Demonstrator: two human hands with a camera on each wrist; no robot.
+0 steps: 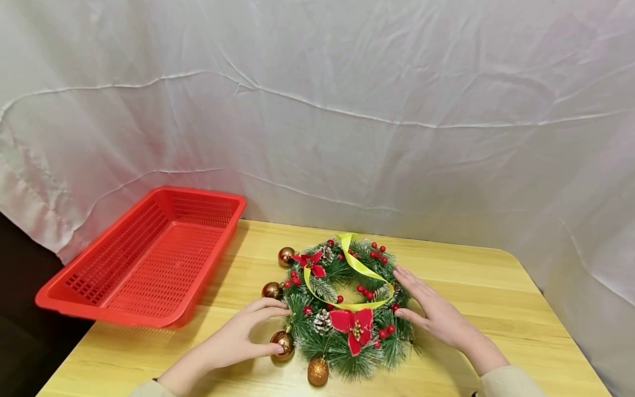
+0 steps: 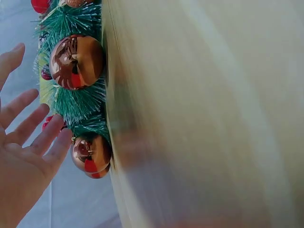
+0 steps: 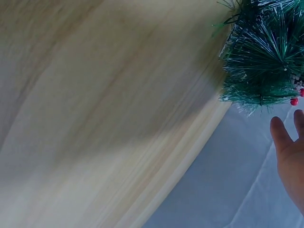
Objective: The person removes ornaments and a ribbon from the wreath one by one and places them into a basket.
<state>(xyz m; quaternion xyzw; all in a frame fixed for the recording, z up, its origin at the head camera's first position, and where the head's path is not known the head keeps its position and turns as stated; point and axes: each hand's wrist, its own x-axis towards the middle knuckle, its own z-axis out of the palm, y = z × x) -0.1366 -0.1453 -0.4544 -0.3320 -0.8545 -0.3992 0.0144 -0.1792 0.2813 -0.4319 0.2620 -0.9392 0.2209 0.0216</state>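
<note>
A green Christmas wreath [image 1: 310,325] lies on the table, dressed with red poinsettias [image 1: 353,328], red berries, frosted pine cones [image 1: 322,321] and a loop of yellow ribbon [image 1: 364,269]. Shiny copper baubles [image 1: 286,257] hang along its left side, and a glittery one [image 1: 318,371] is at the front. At the left edge my left hand [image 1: 240,333] has its fingers spread beside the greenery, thumb near a copper bauble [image 2: 77,61]. My right hand [image 1: 439,314] is at the right edge, fingers extended, fingertips at the needles [image 3: 266,61].
To the left stands a red perforated plastic basket [image 1: 225,242], its near end reaching past the table's left edge. The wooden table [image 1: 476,275] extends right of the wreath. A pale cloth [image 1: 347,160] hangs behind the table.
</note>
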